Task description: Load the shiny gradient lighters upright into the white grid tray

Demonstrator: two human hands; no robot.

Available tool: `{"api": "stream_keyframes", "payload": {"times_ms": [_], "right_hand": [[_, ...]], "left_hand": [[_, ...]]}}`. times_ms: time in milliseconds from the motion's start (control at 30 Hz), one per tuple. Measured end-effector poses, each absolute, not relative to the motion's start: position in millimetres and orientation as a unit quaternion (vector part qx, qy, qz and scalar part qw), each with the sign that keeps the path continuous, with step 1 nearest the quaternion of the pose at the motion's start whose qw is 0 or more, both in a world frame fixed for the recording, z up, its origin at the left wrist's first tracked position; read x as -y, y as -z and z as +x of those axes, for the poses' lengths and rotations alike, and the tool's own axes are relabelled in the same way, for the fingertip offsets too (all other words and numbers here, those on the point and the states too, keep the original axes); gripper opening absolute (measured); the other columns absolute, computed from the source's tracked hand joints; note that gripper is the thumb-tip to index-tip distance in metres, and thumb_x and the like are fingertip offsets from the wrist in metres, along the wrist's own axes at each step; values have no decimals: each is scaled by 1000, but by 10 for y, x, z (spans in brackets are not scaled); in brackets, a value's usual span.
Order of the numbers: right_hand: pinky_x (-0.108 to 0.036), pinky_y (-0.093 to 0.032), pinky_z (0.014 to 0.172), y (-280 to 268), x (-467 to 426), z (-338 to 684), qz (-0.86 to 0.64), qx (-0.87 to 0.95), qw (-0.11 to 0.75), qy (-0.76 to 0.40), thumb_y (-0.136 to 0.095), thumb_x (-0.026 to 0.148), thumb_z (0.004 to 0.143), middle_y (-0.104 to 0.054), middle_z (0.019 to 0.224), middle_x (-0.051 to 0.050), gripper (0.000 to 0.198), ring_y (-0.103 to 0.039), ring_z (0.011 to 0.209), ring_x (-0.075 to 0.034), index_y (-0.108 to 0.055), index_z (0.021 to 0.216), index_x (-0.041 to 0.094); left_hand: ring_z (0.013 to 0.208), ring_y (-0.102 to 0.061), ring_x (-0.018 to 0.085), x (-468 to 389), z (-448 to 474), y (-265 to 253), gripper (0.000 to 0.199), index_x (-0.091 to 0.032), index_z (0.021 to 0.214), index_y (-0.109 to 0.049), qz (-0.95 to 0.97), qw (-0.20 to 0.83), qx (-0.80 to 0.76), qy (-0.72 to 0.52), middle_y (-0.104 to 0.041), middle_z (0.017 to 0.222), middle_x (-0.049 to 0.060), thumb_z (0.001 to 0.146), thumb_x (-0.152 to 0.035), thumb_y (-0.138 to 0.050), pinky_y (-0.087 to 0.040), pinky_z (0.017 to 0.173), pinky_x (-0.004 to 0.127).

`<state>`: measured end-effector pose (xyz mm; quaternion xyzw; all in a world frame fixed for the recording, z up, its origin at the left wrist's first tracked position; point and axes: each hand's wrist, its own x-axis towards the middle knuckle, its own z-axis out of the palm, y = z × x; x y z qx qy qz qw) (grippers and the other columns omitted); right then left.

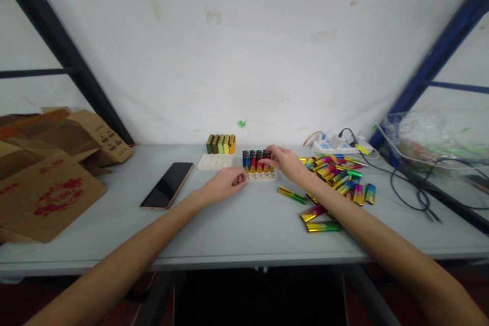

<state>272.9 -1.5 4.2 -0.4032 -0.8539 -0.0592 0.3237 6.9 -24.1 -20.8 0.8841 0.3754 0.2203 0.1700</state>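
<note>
A white holed tray (pixel 263 176) holds several upright lighter-like tubes (pixel 252 162), shiny, red or blue, with black tops. My left hand (pixel 228 181) is closed, its curled fingers against the tray's front left corner. At the right end of the standing row is my right hand (pixel 284 160), thumb and fingers pinched on a tube that they mostly hide. Left of this tray lies a second white holed tray (pixel 216 162). Behind that stands a block of yellow, green and brown tubes (pixel 220 144). A loose pile of shiny rainbow tubes (pixel 340 175) spreads beside my right forearm.
A black-screened phone (pixel 167 185) lies left of my left hand. Opened cardboard boxes (pixel 53 188) fill the table's left end. At the back right are a white power strip (pixel 340 145) and dark cables (pixel 414 188). Clear plastic bags (pixel 424 137) sit farther right, and a wall rises behind.
</note>
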Motion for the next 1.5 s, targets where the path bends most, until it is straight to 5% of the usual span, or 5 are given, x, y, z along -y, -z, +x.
{"api": "stream_keyframes", "payload": {"times_ms": [233,633,933,1133,1500], "right_hand": [[-26,-40,61,-199,58,2933,-419,846,326,55,-50,55,102,-72,79,-7,40,-61,63,-18,-65,97,19],[-26,-42,54,-233,334,3358,-374,891,36,-253,-81,53,76,-70,74,-2,36,-61,61,-16,-71,83,20],[-27,-45,62,-357,451,3110,-335,893,167,-250,-50,48,102,-71,71,1,33,-62,59,-16,-61,118,21],[-27,-44,65,-325,416,3032,-381,862,291,-162,-58,45,98,-75,91,-4,29,-63,70,-16,-73,106,22],[-32,-52,78,-184,395,2899,-343,774,385,-367,-64,55,91,-68,95,-5,37,-63,90,-19,-67,93,19]], "left_hand": [[67,-56,15,277,88,156,12,-18,88,-64,882,182,-374,-219,-62,77,1,91,-26,-55,-42,65,26],[69,-57,15,305,102,107,11,-18,87,-64,877,192,-382,-217,-62,76,1,90,-25,-55,-43,65,25],[68,-57,15,291,94,137,12,-18,88,-64,874,198,-386,-221,-63,75,2,91,-26,-56,-43,64,26],[67,-57,15,280,88,140,12,-18,88,-65,877,191,-384,-215,-63,76,1,91,-26,-56,-43,65,26],[67,-57,15,290,92,122,11,-18,88,-64,880,186,-384,-211,-63,76,1,91,-25,-56,-43,65,25]]}}
